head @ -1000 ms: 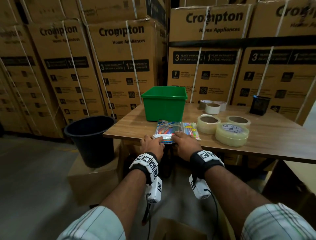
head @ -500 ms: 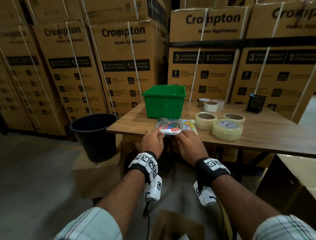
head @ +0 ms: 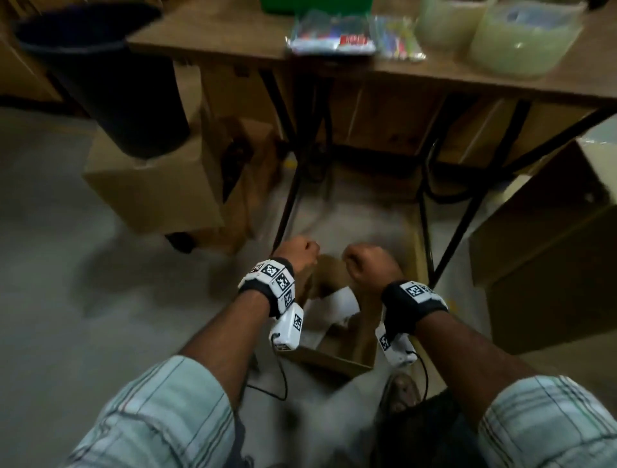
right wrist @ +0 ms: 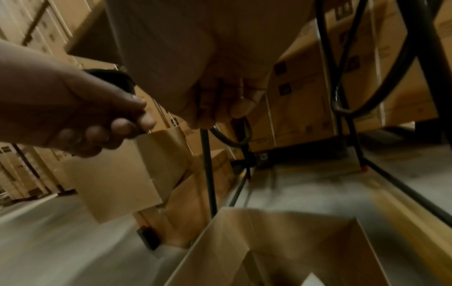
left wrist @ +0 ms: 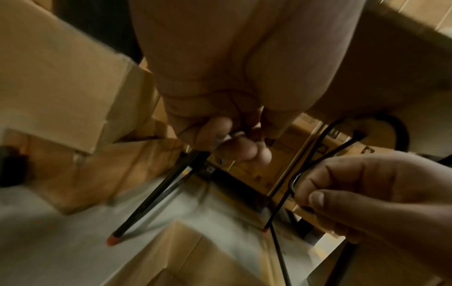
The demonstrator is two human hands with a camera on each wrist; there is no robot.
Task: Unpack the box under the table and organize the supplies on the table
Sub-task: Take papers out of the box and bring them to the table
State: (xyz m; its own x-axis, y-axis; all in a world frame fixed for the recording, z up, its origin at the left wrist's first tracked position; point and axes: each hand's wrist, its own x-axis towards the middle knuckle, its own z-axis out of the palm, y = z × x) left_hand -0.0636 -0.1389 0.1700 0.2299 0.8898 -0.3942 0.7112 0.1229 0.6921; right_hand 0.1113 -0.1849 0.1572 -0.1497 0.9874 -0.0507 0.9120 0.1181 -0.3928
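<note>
My left hand [head: 298, 250] and right hand [head: 364, 261] hang side by side as loose fists over the open cardboard box [head: 329, 359] on the floor, below the table's front edge. In the left wrist view the left hand's fingers [left wrist: 234, 149] curl in with nothing visible in them. The right hand [right wrist: 232, 108] looks the same in its wrist view, above the box [right wrist: 269, 241]. Something white [head: 334, 300] lies inside the box. On the wooden table [head: 207, 36] lie two colourful packets [head: 330, 33], beside the clear tape rolls [head: 521, 40].
Black metal table legs [head: 283, 213] stand just beyond both hands. A black bucket [head: 110, 73] sits on a closed carton [head: 150, 187] to the left, and another carton [head: 547, 267] stands on the right. A green bin [head: 314, 3] shows at the top edge.
Both hands have left the packets on the table and dropped to the open box on the floor, fingers now curled. My view has tilted sharply downward.
</note>
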